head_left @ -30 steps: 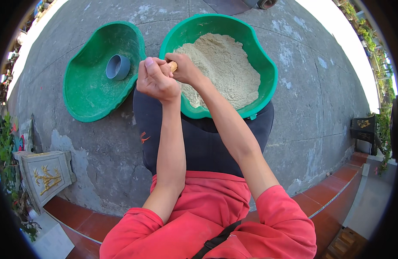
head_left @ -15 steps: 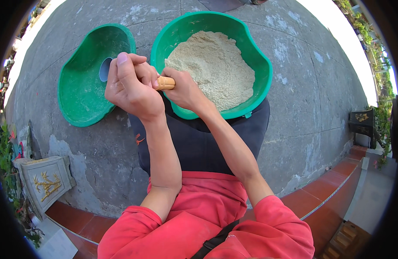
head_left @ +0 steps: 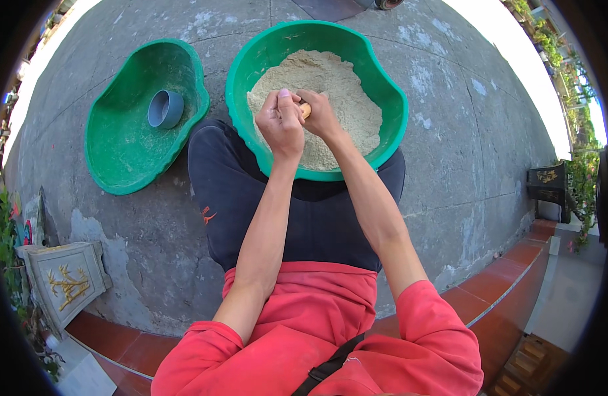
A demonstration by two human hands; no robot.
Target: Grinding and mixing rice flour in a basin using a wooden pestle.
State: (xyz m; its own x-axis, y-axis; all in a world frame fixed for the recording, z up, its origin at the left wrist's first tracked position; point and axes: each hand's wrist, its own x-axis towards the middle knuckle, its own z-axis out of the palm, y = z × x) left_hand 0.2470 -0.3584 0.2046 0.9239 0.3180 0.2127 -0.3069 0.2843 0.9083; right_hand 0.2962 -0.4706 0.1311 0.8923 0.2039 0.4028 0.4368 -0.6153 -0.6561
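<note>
A green basin (head_left: 395, 112) at my knees holds a heap of pale beige powder (head_left: 353, 109). Above the powder my two hands meet. My right hand (head_left: 322, 113) is closed around a short tan, wood-like rod (head_left: 306, 110), and only a bit of it shows between the hands. My left hand (head_left: 281, 125) is curled at the rod's other end, its thumb up and fingertips against it. Whatever lies inside the left palm is hidden.
A second green basin (head_left: 119, 155) sits on the concrete floor (head_left: 449, 152) to the left, dusted with powder and holding a grey cup (head_left: 165, 109). Planters (head_left: 66, 284) stand at lower left and at the right (head_left: 548, 185). A red tiled step (head_left: 459, 300) runs behind me.
Both hands have moved from above the gap between the basins to the right, over the powder, with the rod. The grey cup in the left basin is now uncovered.
</note>
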